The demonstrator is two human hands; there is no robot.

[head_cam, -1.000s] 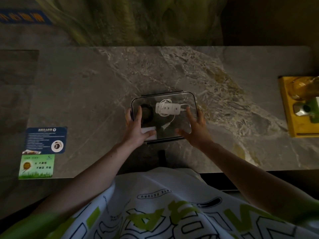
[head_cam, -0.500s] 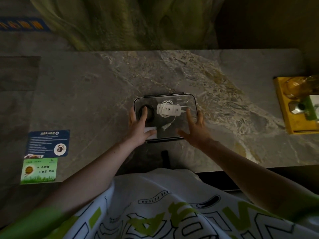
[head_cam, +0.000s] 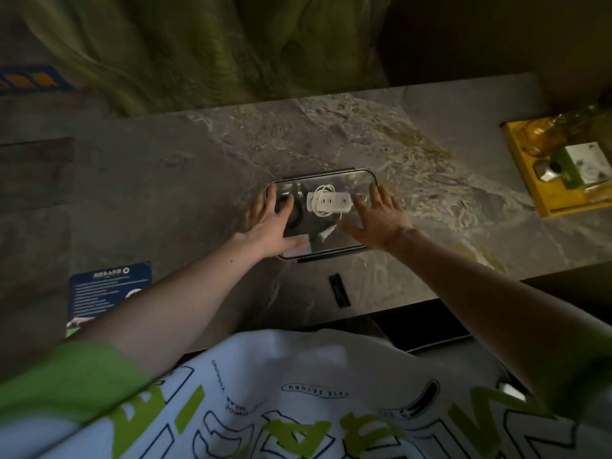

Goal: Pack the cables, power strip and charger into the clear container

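Clear rectangular lidded container [head_cam: 344, 180], on marbled grey desk [head_cam: 165, 193]; white power strip [head_cam: 329, 202] inside. Your left hand [head_cam: 270, 226] and right hand [head_cam: 381, 220], spread flat, now press further across its lid; packing seems nearly finished.

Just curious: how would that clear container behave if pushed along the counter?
Likely slides easily: the clear container looks smooth on the polished stone counter. Probably rigid; left hand and right hand rest flat on top without visible sag. Low, wide: unlikely to tip.

White tee [head_cam: 298, 376] — green sleeves [head_cam: 66, 382]
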